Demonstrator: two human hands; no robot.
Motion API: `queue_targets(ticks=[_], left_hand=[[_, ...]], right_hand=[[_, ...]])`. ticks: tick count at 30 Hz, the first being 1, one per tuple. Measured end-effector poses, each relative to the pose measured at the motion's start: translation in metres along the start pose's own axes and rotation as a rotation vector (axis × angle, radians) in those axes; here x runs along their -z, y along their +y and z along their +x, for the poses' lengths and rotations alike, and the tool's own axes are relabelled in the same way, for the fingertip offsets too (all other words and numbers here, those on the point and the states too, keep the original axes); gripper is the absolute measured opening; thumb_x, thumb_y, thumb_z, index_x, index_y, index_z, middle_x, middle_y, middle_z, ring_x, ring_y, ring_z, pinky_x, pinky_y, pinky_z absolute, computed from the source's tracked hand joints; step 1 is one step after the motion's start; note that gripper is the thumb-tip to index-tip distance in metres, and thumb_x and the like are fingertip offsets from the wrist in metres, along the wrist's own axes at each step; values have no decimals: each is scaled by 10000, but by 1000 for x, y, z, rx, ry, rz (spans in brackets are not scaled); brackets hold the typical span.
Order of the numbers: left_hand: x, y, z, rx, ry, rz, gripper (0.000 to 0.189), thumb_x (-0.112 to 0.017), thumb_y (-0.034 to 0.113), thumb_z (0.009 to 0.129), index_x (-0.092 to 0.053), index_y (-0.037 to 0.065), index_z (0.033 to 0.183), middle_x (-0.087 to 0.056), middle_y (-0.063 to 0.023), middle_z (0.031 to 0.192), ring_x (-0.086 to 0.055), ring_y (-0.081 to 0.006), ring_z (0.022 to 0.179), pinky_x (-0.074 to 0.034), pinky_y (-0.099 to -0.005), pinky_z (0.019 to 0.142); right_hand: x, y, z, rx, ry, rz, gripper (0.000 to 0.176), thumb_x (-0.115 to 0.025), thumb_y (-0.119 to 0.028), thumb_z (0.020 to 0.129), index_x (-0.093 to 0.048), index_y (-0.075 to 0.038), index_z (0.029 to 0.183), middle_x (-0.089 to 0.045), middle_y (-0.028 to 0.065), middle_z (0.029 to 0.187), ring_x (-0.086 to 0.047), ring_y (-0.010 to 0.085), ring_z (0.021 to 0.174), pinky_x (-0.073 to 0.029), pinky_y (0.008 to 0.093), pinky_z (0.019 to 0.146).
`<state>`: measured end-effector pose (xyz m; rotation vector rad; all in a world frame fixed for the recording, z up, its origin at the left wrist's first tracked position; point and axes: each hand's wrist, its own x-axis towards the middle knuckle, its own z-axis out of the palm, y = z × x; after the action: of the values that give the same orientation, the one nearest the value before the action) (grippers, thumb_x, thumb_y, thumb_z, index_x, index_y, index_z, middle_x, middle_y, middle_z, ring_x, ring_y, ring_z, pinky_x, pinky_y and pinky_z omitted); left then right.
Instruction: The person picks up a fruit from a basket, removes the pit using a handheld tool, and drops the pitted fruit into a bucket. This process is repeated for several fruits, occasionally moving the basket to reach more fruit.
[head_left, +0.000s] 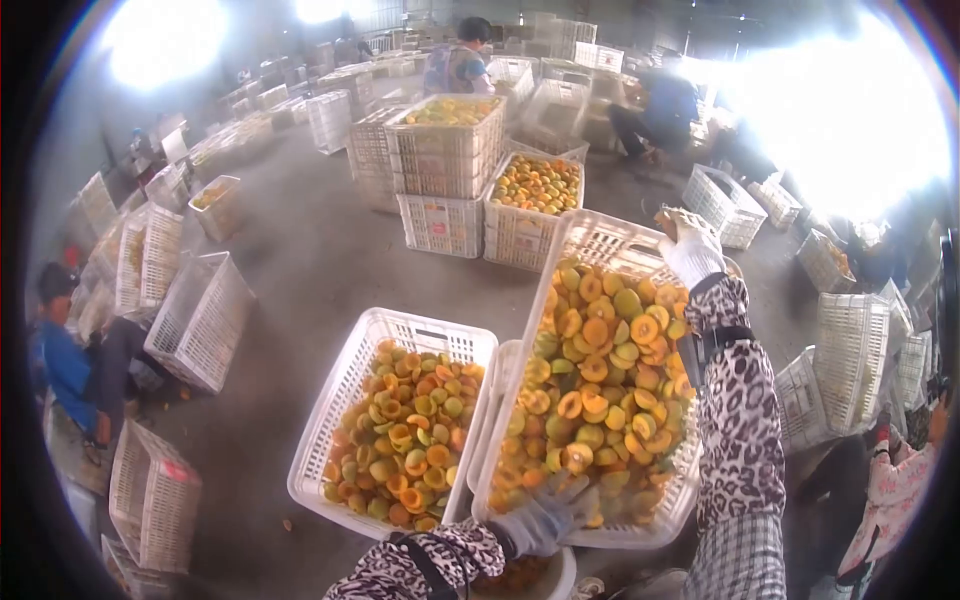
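Note:
A white plastic crate (590,232) filled with halved apricots (600,370) is right in front of me, tilted across other crates. At its far right corner my right hand (690,247), in a white glove, is closed round the rim. My left hand (545,515), in a grey-white glove, lies at the near edge with its fingers spread over the fruit. To the left stands a second white crate (310,440), lower down, also holding apricot halves. Below my left wrist a round tub (568,575) partly shows, with fruit inside.
Ahead stand stacked crates (445,165) of fruit and another full crate (520,225). People sit or work at the left (65,340), far middle (460,65) and right (660,110). More crates (205,320) line both sides. The floor (300,270) is grey concrete.

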<state>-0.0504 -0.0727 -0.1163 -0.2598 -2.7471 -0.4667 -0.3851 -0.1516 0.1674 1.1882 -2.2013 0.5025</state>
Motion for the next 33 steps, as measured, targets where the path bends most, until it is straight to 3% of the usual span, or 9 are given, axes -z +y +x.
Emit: queue_targets(ticks=[2,4,5,8,18,20,22,26,33], left_hand=[[42,9,2,6,-252,8,495,-523,302,848,-550,106,1301,-388,-125,1462,-295,-346,1412,-177,-591,1160],[13,10,11,-535,-331,1625,73,-556,217,916,-538,151,892,-533,-1,853,-550,-194,810,-449,-354,707],[9,9,17,-571,-263,1782,76,-514,218,951,-516,150,916,-485,12,831,-512,-172,830,-444,-325,734],[-2,8,5,-169,53,1804,247,-527,264,878,-592,131,1075,-496,-90,1159,-429,-297,1156,-301,-496,1016],[-107,31,10,-165,320,1787,351,-588,262,782,-693,138,1093,-582,-64,1241,-515,-303,1175,-402,-523,1025],[-122,26,12,-32,426,144,433,-578,256,780,-652,76,1167,-569,-85,1274,-488,-304,1238,-333,-547,1119],[-44,7,13,-163,198,209,463,-554,261,804,-611,82,1227,-553,-104,1311,-449,-318,1301,-247,-547,1181],[-74,-11,1,131,-37,-447,444,-508,270,836,-606,161,1255,-463,-92,1441,-349,-325,1385,-162,-539,1202],[4,10,0,-201,48,97,502,-498,269,850,-524,240,1351,-432,-60,1475,-356,-333,1377,-196,-519,1192]], right_hand=[[-15,-4,15,-172,-383,139,472,-632,-310,821,-618,-184,1275,-636,133,1255,-587,319,1169,-451,405,1008],[-23,-7,24,-82,-409,39,465,-631,-316,810,-641,-182,1255,-661,146,1208,-621,330,1121,-476,396,972],[-19,-11,32,-150,-498,65,442,-626,-308,807,-660,-171,1225,-673,152,1176,-630,335,1103,-487,398,952],[-27,-12,44,-217,-566,47,393,-606,-297,797,-702,-132,1141,-698,172,1083,-655,350,1043,-510,409,901],[12,-25,14,5,-286,46,409,-622,-331,786,-692,-107,1121,-694,226,913,-683,367,871,-536,444,776],[-22,-5,28,-88,-466,1,428,-597,-379,806,-701,-38,1043,-684,242,840,-679,396,795,-539,465,738],[-41,-15,44,217,-456,-348,298,-605,-282,787,-736,-31,879,-694,222,819,-692,382,786,-556,445,732],[16,-44,31,-106,-443,-87,378,-535,-300,825,-726,-8,970,-689,243,979,-672,375,946,-539,440,839],[23,-38,37,-20,-496,-172,417,-489,-361,889,-711,-40,1034,-703,185,948,-679,333,785,-562,395,750]])
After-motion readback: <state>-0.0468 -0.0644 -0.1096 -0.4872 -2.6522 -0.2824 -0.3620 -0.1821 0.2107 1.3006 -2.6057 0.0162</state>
